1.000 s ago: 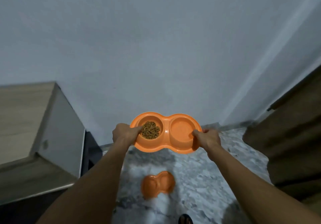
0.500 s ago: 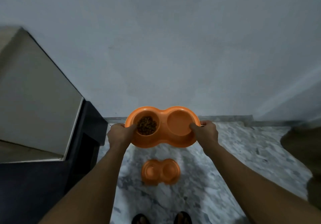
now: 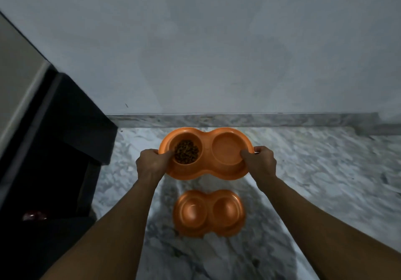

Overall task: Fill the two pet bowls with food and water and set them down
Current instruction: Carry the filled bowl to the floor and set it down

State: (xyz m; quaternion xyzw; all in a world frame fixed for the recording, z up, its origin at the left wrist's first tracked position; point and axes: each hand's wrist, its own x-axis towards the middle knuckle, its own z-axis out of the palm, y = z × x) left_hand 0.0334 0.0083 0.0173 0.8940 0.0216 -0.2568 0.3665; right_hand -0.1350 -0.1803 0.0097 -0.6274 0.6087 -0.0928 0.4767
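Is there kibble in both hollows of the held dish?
No, in the dish kibble fills only the left hollow; the right hollow shows none.

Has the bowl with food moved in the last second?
Yes, downward: the food bowl covered the skirting before; now it lies below it, over the floor.

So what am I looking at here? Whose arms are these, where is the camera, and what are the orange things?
No machine here: a person wears a wide-angle camera on the head, looking down, so these are that person's own arms. The left hand and right hand grip the two ends of an orange double pet bowl, held above the marble floor near the wall. Its left cup holds brown kibble; the right cup shows no kibble, and whether it holds water I cannot tell. A second orange double bowl lies on the floor below, apparently empty.
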